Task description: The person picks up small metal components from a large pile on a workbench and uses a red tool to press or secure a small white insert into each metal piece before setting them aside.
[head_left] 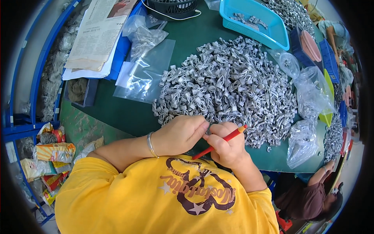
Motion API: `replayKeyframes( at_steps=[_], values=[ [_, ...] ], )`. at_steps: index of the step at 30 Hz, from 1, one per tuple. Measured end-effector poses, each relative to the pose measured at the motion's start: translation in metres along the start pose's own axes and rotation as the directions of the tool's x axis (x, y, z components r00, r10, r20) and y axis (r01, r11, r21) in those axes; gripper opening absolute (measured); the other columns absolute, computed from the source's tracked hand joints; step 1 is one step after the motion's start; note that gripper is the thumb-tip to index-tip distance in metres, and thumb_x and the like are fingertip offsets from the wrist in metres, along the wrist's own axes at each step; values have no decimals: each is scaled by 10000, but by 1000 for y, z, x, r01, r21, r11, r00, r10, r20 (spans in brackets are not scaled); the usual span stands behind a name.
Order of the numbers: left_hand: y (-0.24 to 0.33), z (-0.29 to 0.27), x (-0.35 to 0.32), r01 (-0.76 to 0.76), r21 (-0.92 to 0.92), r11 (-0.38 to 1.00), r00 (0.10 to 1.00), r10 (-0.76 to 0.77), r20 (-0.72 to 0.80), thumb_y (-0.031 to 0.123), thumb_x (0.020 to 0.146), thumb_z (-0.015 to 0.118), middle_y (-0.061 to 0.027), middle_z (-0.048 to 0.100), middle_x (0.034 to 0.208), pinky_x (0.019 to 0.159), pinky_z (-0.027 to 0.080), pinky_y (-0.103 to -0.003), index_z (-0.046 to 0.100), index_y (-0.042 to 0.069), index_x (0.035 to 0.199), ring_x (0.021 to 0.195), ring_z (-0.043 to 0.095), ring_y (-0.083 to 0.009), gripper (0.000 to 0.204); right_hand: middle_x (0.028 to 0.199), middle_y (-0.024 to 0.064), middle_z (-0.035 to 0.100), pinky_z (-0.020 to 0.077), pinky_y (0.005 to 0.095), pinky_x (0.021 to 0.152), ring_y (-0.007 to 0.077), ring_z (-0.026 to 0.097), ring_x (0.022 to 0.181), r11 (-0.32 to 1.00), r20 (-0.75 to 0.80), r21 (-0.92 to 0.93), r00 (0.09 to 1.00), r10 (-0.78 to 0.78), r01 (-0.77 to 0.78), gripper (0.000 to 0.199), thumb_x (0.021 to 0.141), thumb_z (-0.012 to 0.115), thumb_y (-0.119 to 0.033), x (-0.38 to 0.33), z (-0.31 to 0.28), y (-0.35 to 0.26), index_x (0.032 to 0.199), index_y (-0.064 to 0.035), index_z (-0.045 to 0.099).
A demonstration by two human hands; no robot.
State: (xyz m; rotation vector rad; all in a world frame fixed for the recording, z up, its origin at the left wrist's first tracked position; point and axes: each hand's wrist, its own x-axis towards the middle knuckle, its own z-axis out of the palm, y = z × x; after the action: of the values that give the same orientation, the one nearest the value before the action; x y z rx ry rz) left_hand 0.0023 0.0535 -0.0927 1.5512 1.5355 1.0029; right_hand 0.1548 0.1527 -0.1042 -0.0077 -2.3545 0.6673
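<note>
At the near edge of the table, my left hand (182, 133) and my right hand (227, 146) are close together in front of my yellow shirt. Closed in my right hand is a slim red pen-shaped tool (233, 133) with a yellow end; its lower end slants down to the left. A small grey metal piece (207, 132) shows between the fingertips of both hands, pinched by my left hand; its exact kind is partly hidden. Right beyond my hands spreads a large heap of looped grey metal pieces (230, 82) with ribbed bands.
A turquoise basket (230, 24) holding a few pieces stands behind the heap. Clear plastic bags (309, 91) lie along the right, flat clear bags (144, 74) at left beside newspapers (95, 37). Another person (307, 199) sits at lower right; blue shelving (43, 50) borders the left.
</note>
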Motion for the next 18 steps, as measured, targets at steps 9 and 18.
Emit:
replayKeyframes(
  at_steps=[9,18],
  values=[
    [-2,9,-8,92,6,996,991,-91,-95,135,921,427,-168,524,637,528,413,-377,499,-13,785,581,538,-339,214,800,131,623,464,331,490,259,595,602,985,-132,115,981,140,-125,297,603,699,5,-1,8,-2,820,-40,502],
    [6,6,-32,233,-492,839,934,-333,-126,246,968,406,-11,481,527,424,337,-223,485,21,744,439,436,-74,327,800,118,622,477,316,512,261,595,619,982,28,143,992,120,-123,334,663,754,-26,-17,-10,-7,807,-46,453]
  ],
)
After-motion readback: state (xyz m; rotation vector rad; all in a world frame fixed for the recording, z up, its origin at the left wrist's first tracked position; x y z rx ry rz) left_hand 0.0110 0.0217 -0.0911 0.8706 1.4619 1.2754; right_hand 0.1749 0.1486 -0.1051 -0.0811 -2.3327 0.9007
